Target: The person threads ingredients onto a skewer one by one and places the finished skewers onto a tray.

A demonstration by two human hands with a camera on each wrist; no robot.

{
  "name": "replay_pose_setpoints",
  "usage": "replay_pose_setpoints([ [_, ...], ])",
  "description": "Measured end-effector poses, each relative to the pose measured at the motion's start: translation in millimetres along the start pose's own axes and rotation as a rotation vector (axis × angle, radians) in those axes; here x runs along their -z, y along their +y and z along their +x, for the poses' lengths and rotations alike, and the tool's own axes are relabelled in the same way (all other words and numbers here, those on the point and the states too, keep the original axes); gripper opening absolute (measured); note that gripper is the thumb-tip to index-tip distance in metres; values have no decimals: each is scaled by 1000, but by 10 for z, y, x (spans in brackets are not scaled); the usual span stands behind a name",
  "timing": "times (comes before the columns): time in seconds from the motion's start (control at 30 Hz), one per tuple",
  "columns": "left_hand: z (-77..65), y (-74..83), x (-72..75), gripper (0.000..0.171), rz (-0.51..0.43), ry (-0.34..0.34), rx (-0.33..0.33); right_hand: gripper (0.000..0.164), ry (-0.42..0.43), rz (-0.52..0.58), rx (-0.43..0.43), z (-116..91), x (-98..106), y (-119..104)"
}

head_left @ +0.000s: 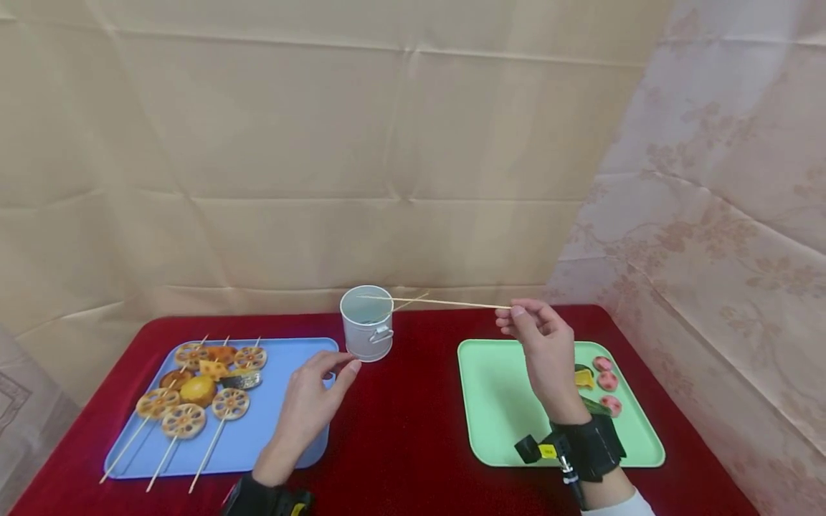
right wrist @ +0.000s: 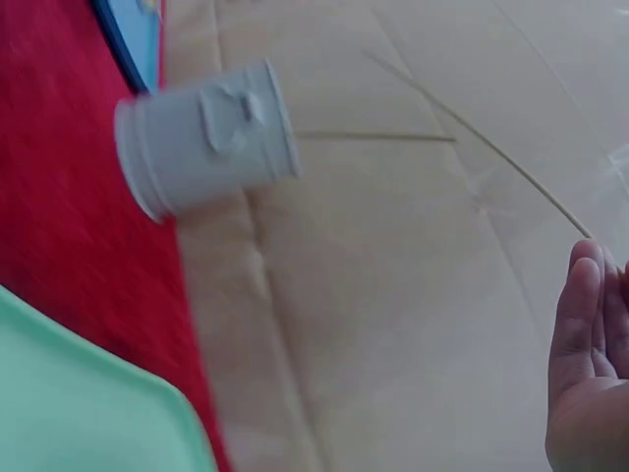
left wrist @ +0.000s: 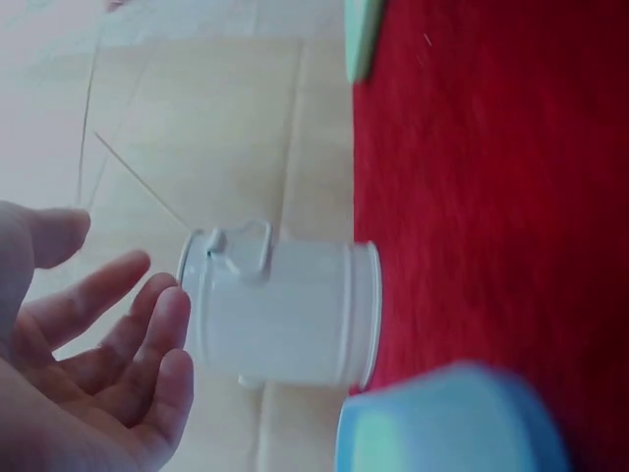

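My right hand (head_left: 545,351) is raised over the green tray and pinches one end of a thin bamboo skewer (head_left: 452,303). The bare skewer points left, its far end overlapping the mouth of a small white metal bucket (head_left: 366,337) in the head view. A second bamboo skewer (right wrist: 378,136) sticks out of the bucket, leaning right. Just in front of the bucket is my left hand (head_left: 314,394), fingers loosely bent and holding nothing. In the left wrist view its fingertips (left wrist: 175,310) overlap the bucket's rim.
On the left, a blue tray (head_left: 271,423) carries skewers of lotus root slices (head_left: 183,421) and other pieces. The green tray (head_left: 497,401) at right bears pink round pieces (head_left: 607,380) and a yellow piece (head_left: 584,379). Red cloth (head_left: 400,444) covers the table; a beige curtain (head_left: 290,143) hangs behind.
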State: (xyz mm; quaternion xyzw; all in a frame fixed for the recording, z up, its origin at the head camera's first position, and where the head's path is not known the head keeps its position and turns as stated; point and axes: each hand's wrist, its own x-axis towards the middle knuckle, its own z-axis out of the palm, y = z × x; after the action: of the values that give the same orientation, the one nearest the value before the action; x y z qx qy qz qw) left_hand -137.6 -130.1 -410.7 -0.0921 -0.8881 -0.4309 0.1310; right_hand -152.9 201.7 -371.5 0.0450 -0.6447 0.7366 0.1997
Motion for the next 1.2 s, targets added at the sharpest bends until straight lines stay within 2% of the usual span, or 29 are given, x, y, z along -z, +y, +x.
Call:
replay_pose_setpoints([
  [0.17, 12, 56, -80, 29, -220, -32, 37, 14, -92, 171, -147, -171, -69, 135],
  [0.33, 7, 155, -191, 38, -564, -74, 88, 13, -153, 298, -288, -312, -213, 234],
  [0.47, 5, 262, -302, 41, -816, -82, 95, 8, -166, 377, -392, -399, -353, 295],
  [0.6, 7, 348, -402, 42, -991, -60, 107, 7, -153, 417, -457, -475, -488, 329],
  [0.73, -1, 403, -466, 41, -1089, -3, 92, 8, -144, 463, -502, -524, -595, 344],
  [0.87, -9, 449, -501, 36, -1127, 32, 80, 9, -148, 497, -531, -544, -654, 366],
  [1.2, -6, 458, -523, 30, -1104, 46, 87, 7, -155, 475, -568, -575, -682, 413],
])
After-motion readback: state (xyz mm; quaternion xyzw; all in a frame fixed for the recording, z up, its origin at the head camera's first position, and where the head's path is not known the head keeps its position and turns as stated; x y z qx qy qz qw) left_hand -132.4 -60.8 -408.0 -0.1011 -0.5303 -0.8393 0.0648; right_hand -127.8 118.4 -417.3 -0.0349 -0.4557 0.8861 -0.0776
